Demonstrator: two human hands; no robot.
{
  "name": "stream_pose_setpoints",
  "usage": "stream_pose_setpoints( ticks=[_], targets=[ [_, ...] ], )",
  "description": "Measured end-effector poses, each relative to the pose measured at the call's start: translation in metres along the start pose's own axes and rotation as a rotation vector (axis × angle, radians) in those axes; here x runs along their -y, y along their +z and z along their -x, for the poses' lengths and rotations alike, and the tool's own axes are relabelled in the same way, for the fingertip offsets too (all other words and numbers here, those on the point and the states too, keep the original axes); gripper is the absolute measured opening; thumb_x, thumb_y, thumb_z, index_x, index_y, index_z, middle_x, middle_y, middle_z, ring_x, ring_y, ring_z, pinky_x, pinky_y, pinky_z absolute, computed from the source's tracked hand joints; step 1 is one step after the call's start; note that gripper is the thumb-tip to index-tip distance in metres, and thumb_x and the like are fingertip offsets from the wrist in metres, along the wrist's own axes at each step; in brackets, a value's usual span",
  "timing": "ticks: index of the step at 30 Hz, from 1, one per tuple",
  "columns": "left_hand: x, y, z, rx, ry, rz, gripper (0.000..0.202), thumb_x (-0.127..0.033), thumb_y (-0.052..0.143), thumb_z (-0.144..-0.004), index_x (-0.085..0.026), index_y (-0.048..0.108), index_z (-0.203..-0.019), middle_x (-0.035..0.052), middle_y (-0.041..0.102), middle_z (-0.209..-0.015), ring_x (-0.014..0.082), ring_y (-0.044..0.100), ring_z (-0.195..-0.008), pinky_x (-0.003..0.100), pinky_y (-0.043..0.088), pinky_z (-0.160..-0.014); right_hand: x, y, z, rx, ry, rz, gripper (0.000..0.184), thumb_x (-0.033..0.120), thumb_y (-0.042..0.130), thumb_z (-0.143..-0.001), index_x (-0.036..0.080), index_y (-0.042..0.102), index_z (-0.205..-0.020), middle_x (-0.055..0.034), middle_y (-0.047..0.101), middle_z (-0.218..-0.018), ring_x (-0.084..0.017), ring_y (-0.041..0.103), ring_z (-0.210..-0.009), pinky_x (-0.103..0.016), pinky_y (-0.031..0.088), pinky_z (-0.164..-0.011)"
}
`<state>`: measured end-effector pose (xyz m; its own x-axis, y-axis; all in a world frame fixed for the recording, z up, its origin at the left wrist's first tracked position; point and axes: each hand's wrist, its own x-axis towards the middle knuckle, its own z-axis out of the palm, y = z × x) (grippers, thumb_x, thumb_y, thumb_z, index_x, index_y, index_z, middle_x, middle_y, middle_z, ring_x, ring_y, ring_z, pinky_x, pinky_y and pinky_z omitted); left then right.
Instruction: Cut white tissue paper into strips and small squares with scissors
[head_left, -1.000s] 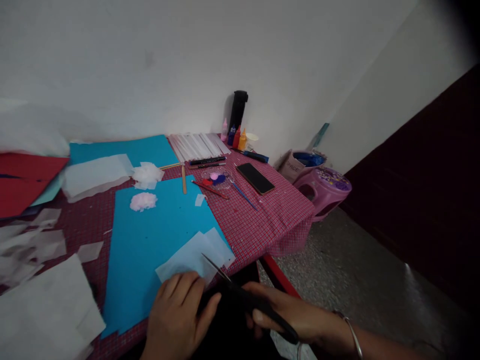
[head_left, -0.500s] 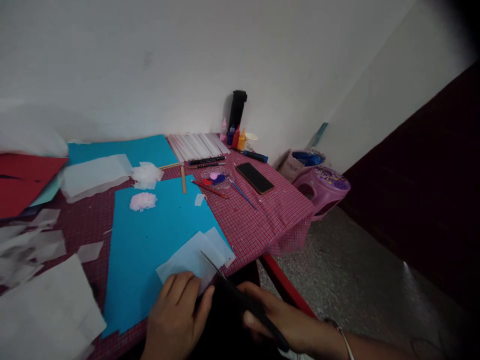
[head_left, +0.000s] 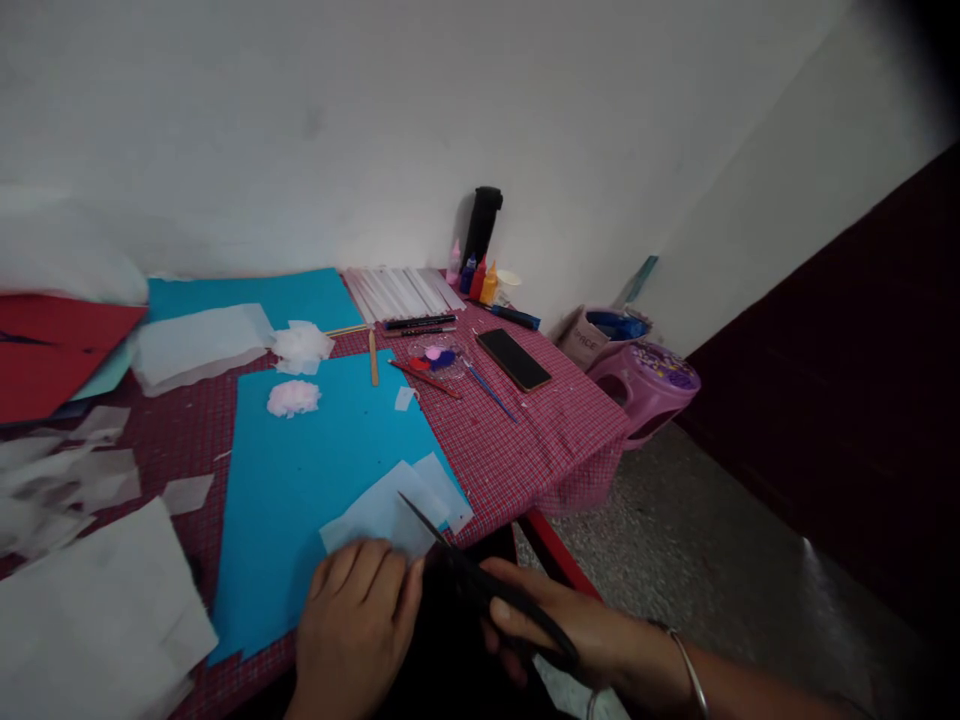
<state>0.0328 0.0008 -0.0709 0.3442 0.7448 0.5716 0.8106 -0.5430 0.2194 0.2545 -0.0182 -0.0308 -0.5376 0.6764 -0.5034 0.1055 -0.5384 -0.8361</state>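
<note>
My right hand grips black scissors at the table's near edge, blades pointing up-left over a piece of white tissue paper. My left hand is closed on the near edge of that tissue paper, fingers curled over it. The tissue lies on a large blue card sheet on the red checked tablecloth. A small pink-white tissue pompom sits farther up the blue sheet.
Loose white tissue sheets lie at the left. A phone, brushes, pens, paint bottles and a black flask stand at the far right of the table. A pink stool stands on the floor to the right.
The scissors and my right hand have shifted slightly left toward the tissue; my left hand stays on the paper. The view has shifted a little.
</note>
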Motion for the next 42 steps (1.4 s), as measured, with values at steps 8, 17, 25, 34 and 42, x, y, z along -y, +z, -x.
stream_pose_setpoints(
  ticks=[8,17,25,34,42],
  targets=[
    [0.014,-0.011,-0.008,-0.022,-0.100,0.077,0.013,-0.022,0.050,-0.091,-0.018,0.061,-0.087,0.0076,0.065,-0.086,0.0247,0.055,-0.082,0.039,0.040,-0.075,0.001,0.002,-0.016,-0.054,0.024,-0.034,0.062,0.067,0.067,-0.070,0.016,0.047,-0.099,0.0020,0.054,-0.078,-0.004,0.049,-0.051,-0.017,0.038,-0.046],
    [0.073,-0.035,-0.059,0.187,-0.846,0.902,0.046,-0.056,0.062,-0.076,-0.020,0.066,-0.104,0.0085,0.070,-0.111,0.0275,0.062,-0.104,0.038,0.049,-0.087,-0.010,-0.007,-0.031,0.163,-0.203,-0.274,0.062,0.062,0.061,-0.080,0.012,0.050,-0.115,-0.0022,0.058,-0.079,-0.007,0.054,-0.052,-0.018,0.043,-0.045],
    [0.067,-0.041,-0.065,0.364,-0.943,1.412,0.029,-0.043,0.077,-0.067,-0.018,0.071,-0.080,0.0034,0.070,-0.073,0.0182,0.063,-0.068,0.030,0.048,-0.068,-0.007,-0.010,-0.033,0.272,-0.249,-0.336,0.059,0.059,0.063,-0.080,0.011,0.053,-0.112,-0.0040,0.059,-0.078,-0.007,0.056,-0.051,-0.017,0.044,-0.045],
    [0.059,-0.036,-0.074,0.548,-1.005,1.408,0.024,-0.038,0.080,-0.064,-0.016,0.073,-0.070,0.0031,0.070,-0.063,0.0135,0.057,-0.052,0.024,0.042,-0.055,-0.002,-0.013,-0.022,0.189,-0.246,-0.101,0.058,0.060,0.064,-0.080,0.013,0.051,-0.111,-0.0023,0.058,-0.083,-0.005,0.054,-0.057,-0.015,0.039,-0.048],
    [0.047,-0.026,-0.081,0.603,-0.981,1.367,0.020,-0.036,0.077,-0.069,-0.017,0.072,-0.069,0.0007,0.069,-0.062,0.0117,0.054,-0.051,0.023,0.040,-0.055,0.000,-0.016,-0.021,0.163,-0.273,-0.061,0.060,0.065,0.061,-0.078,0.013,0.049,-0.106,-0.0010,0.056,-0.081,-0.005,0.051,-0.056,-0.016,0.037,-0.048]
  ],
)
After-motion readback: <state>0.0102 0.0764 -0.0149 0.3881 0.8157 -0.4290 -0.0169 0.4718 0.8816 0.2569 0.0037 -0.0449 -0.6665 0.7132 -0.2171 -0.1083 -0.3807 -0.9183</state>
